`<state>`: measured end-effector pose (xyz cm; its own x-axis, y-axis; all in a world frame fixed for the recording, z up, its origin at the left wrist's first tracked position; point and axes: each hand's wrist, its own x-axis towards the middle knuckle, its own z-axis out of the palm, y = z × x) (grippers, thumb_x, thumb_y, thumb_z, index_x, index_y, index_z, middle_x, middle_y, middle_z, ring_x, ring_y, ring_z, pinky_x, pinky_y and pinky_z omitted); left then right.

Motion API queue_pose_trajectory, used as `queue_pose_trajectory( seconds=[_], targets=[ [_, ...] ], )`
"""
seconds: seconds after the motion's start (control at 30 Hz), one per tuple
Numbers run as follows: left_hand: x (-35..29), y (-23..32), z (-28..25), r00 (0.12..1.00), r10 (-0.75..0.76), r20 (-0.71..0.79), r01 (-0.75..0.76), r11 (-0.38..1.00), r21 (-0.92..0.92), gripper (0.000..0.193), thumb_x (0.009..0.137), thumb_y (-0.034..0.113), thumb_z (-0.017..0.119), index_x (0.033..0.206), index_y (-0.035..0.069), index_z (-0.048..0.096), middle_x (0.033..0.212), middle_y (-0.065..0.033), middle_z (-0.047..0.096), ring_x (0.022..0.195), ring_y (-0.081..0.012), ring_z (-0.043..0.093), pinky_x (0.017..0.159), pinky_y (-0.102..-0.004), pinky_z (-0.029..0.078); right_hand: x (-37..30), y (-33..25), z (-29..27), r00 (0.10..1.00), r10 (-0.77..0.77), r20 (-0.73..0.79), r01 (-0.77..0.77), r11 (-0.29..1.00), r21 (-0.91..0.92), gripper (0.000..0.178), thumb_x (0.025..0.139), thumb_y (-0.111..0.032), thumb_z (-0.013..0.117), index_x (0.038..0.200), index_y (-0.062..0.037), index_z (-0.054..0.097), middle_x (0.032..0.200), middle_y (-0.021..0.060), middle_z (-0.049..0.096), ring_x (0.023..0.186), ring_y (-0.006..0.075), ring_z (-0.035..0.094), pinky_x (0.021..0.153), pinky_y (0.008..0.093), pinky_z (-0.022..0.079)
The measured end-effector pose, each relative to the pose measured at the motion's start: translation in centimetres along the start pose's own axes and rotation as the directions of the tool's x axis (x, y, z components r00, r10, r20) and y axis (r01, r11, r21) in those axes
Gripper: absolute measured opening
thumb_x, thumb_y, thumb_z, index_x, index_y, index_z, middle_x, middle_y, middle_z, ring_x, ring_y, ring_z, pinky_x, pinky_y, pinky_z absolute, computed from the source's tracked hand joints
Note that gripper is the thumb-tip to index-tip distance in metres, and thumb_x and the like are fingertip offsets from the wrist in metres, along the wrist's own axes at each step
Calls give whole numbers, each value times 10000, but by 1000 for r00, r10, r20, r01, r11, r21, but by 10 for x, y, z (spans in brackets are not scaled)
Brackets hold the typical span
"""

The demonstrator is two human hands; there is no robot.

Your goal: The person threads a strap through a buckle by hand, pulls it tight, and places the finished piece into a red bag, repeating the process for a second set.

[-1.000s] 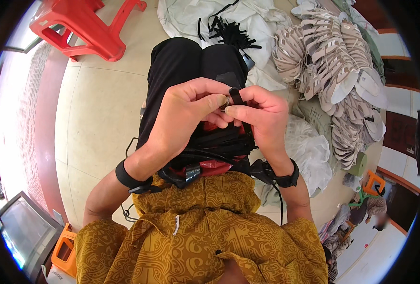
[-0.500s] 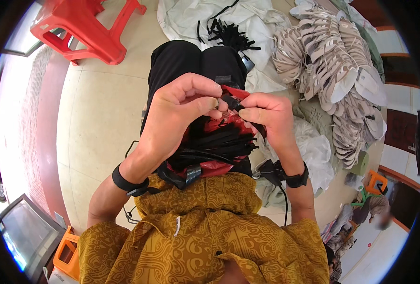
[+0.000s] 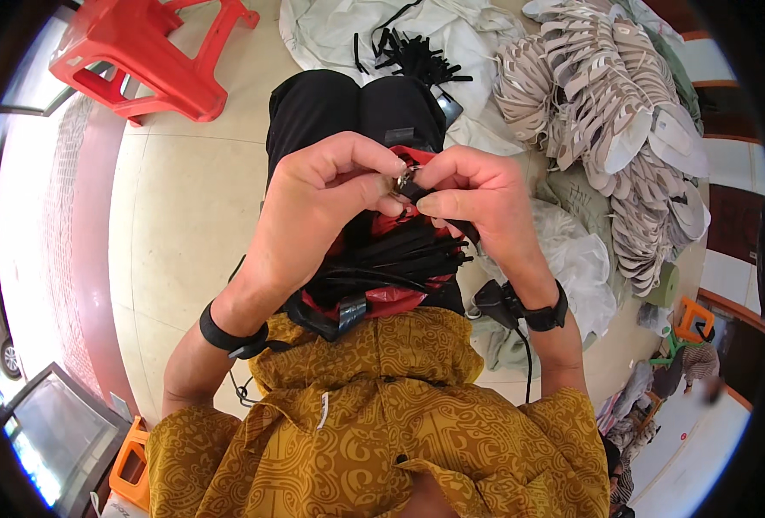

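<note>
Above my lap, my left hand pinches a small shiny metal piece between thumb and fingertips; its exact kind is too small to tell. Close against it, my right hand grips a black strap, whose end meets the metal piece. The rest of this strap runs back under my right fingers. Below both hands a bundle of black straps lies across my lap on a red plastic sheet. Black tape sits at the sheet's near edge.
More black straps lie on a white sheet beyond my knees. Stacked beige shoe uppers fill the far right. A red stool stands at the far left. Clear plastic lies right of my lap; a black cable hangs beside my right arm.
My right hand has moved left, bringing the black strap from a small gap up to the metal piece. My left hand has stayed almost in place.
</note>
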<state>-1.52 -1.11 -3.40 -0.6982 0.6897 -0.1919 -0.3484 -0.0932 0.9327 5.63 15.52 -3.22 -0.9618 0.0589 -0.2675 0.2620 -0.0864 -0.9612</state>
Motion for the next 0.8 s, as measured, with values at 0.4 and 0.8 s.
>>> queue_pose_trajectory(
  seconds=[0.4, 0.8],
  targets=[
    [-2, 0, -7, 989, -116, 94, 131, 975, -181, 177, 771, -19, 515, 946, -39, 537, 818, -75, 577, 736, -120, 564, 690, -226, 452, -3, -5, 2, 1000, 3, -30, -4, 1000, -22, 104, 688, -43, 611, 781, -3, 589, 579, 6, 550, 480, 19, 459, 395, 159, 327],
    [5, -29, -20, 954, -129, 272, 244, 859, -450, 189, 797, 29, 528, 976, -26, 503, 903, -107, 552, 796, -184, 586, 681, -243, 493, -4, -14, 3, 998, 59, 1, -58, 981, -185, 142, 686, -61, 616, 809, 8, 614, 545, 4, 536, 472, 25, 460, 404, 170, 334]
  ],
)
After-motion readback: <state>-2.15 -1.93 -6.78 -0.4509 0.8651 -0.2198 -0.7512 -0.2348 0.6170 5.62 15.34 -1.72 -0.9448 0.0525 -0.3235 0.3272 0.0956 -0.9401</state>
